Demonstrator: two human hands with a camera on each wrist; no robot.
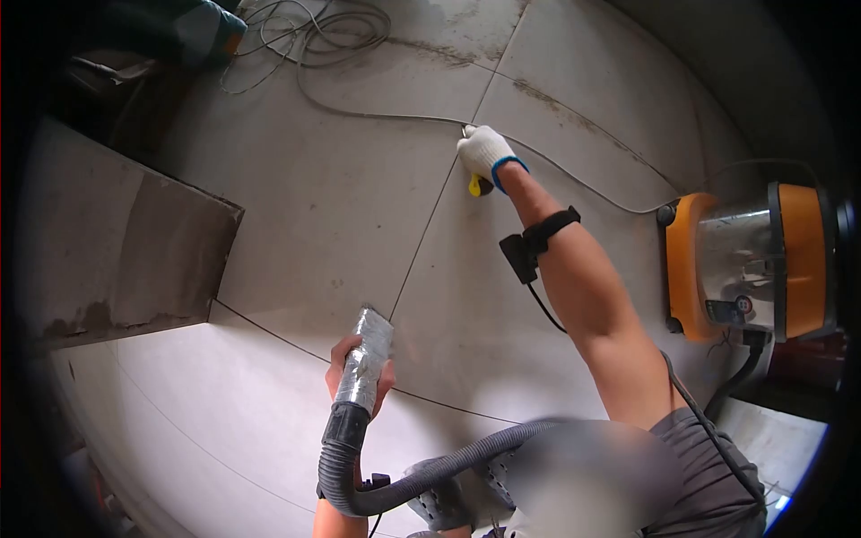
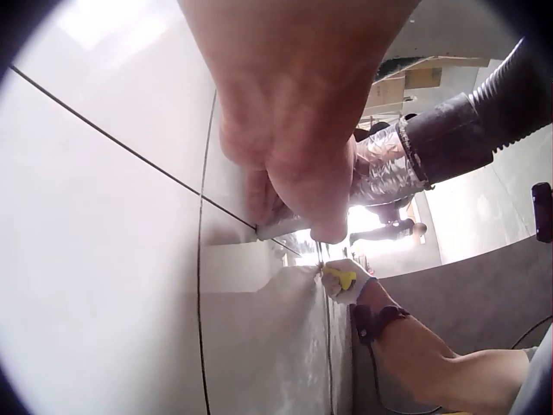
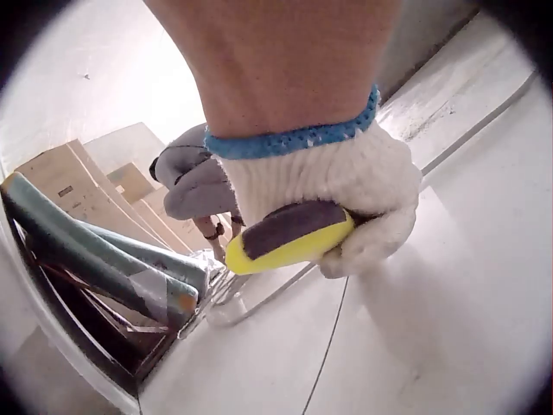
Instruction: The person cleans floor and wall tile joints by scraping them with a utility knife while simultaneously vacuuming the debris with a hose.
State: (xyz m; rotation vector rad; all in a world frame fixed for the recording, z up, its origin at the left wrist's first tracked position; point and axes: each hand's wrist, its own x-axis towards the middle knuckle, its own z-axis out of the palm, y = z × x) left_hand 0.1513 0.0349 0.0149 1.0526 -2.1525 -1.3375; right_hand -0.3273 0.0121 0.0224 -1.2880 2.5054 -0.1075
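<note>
In the head view, my bare left hand [image 1: 339, 360] grips a flat vacuum nozzle [image 1: 368, 354] wrapped in silver tape. The nozzle's mouth is low over the floor, beside a dark tile seam [image 1: 421, 244]. From its back end a grey ribbed hose [image 1: 448, 464] curves toward my body. Farther forward, my right hand [image 1: 485, 151], in a white knit glove with a blue cuff, holds a hand tool by its yellow and black handle [image 3: 294, 239]. That hand is down at the same seam, and the tool's working end is mostly hidden by the fingers.
An orange and silver vacuum cleaner [image 1: 737, 260] stands on the right. Its grey cord [image 1: 386, 116] runs past my right hand to a loose coil at the back. A raised block [image 1: 179, 255] juts in from the left. Cardboard boxes [image 3: 73, 186] show in the right wrist view.
</note>
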